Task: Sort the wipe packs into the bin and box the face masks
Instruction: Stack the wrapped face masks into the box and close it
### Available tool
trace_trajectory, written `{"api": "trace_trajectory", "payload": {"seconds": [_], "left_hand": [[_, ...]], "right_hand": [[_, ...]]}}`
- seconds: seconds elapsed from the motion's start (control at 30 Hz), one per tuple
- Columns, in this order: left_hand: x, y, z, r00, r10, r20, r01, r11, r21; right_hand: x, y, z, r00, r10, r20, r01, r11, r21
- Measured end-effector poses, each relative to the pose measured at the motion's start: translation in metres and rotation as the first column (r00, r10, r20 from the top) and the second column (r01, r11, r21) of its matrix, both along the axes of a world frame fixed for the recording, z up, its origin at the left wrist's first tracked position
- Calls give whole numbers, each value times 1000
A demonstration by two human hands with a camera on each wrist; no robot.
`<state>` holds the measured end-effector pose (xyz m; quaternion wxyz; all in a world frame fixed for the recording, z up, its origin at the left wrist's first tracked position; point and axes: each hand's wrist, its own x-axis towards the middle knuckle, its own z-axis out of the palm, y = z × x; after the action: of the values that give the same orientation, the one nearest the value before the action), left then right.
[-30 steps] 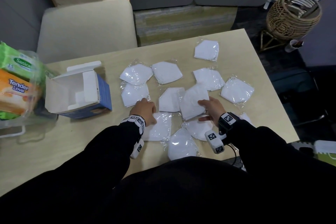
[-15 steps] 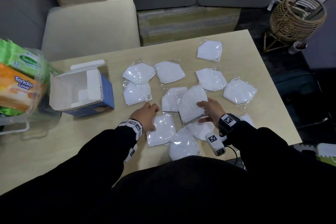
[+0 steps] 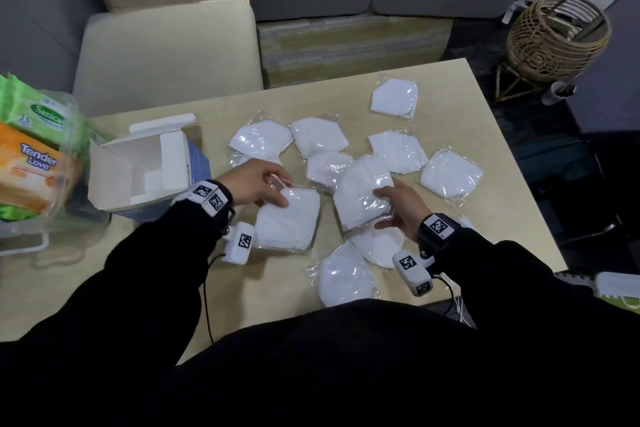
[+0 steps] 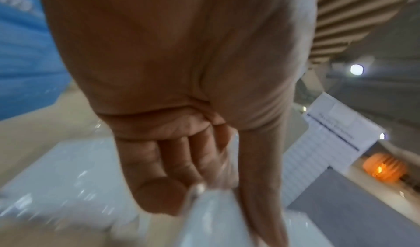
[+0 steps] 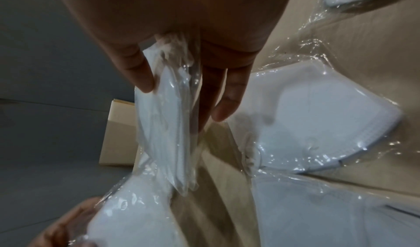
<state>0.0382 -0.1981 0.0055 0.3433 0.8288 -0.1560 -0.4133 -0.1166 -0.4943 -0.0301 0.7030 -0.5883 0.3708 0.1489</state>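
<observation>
Several white face masks in clear wrappers lie spread over the beige table (image 3: 478, 121). My left hand (image 3: 258, 184) pinches the top edge of one wrapped mask (image 3: 289, 222), lifted off the table; the left wrist view shows fingers (image 4: 172, 170) curled on its plastic (image 4: 211, 220). My right hand (image 3: 398, 201) holds another wrapped mask (image 3: 362, 191) between thumb (image 5: 138, 71) and fingers, its pack (image 5: 168, 125) raised on edge. The open blue-and-white mask box (image 3: 145, 170) lies on its side to the left. Green and orange wipe packs (image 3: 31, 146) sit in a clear bin (image 3: 20, 236) at far left.
A cream chair (image 3: 166, 52) stands behind the table. A wicker basket (image 3: 557, 35) sits on the floor at back right. Loose masks lie near the table's front edge by my body, such as one (image 3: 344, 274).
My left hand has picked a wrapped mask up from the table and lifted it toward the box side. My right hand keeps its mask, raised slightly. The camera view shifted a little.
</observation>
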Motion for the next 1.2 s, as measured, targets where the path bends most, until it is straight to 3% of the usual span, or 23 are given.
{"api": "trace_trajectory", "payload": {"seconds": [0.13, 0.27, 0.37, 0.53, 0.6, 0.7, 0.8, 0.9, 1.0, 1.2], "left_hand": [[21, 5, 28, 997, 68, 34, -67, 997, -29], [15, -11, 38, 946, 325, -7, -317, 916, -245], [0, -37, 24, 884, 464, -47, -456, 840, -294], [-22, -71, -12, 857, 515, -21, -503, 828, -245], [-25, -80, -20, 868, 496, -13, -486, 844, -225], [-20, -86, -30, 875, 484, 4, -471, 853, -225], [-9, -86, -43, 867, 470, 168, -440, 879, -185], [-2, -86, -59, 927, 191, 322, -219, 974, 53], [-7, -84, -76, 946, -33, 322, -56, 964, 262], [-22, -89, -80, 939, 29, 342, -144, 938, 314]], "right_hand": [[6, 3, 6, 1000, -1, 31, -1, 999, 37], [9, 13, 8, 999, 5, 46, -9, 997, 82], [12, 23, 16, 999, -7, 44, 0, 990, 142], [16, 32, 20, 988, 78, 136, -85, 995, 49], [13, 28, 18, 977, 135, 167, -130, 991, -36], [7, 18, 14, 983, 107, 149, -95, 992, -86], [-2, 2, 9, 991, 59, 119, -44, 991, -126], [-12, -13, 3, 997, -12, 73, 25, 985, -171], [-18, -22, -5, 994, -106, 34, 110, 977, -181], [-22, -32, -19, 983, -183, 6, 181, 967, -180]]}}
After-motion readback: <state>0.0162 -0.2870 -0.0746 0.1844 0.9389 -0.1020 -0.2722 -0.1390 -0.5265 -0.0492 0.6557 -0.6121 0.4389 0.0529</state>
